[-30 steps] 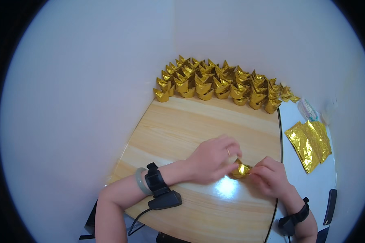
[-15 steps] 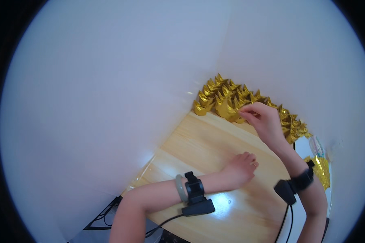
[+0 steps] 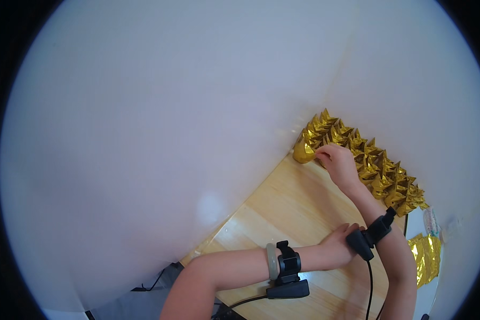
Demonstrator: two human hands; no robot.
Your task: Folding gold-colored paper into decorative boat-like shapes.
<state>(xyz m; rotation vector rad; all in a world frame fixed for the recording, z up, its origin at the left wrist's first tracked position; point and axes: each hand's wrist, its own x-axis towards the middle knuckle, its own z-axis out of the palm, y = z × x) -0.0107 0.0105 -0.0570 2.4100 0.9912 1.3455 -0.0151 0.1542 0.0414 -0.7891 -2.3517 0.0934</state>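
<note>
Rows of gold foil paper ingots (image 3: pixel 365 154), folded with pointed tips, stand packed together along the wall at the far right of the table. At the left end of the front row, my right hand (image 3: pixel 340 164) pinches the edge of one gold paper ingot (image 3: pixel 304 151). That ingot sits on the wood close to the table's left edge. My left hand (image 3: pixel 337 249) is low over the middle of the table, nearest to my right wrist. Its fingers are mostly hidden behind the black device (image 3: pixel 369 234) strapped there, and nothing shows in it.
White walls (image 3: pixel 170 133) meet in the corner behind the wooden table (image 3: pixel 261 213). Flat gold foil sheets (image 3: pixel 425 258) lie on a white surface at the right, beside a clear plastic package (image 3: pixel 431 221). Black cables (image 3: pixel 370 288) hang from both wrist devices.
The view has shifted, so the table and ingots sit farther right and lower. My right hand has moved left along the front row with an ingot. My left hand is now close to my right wrist.
</note>
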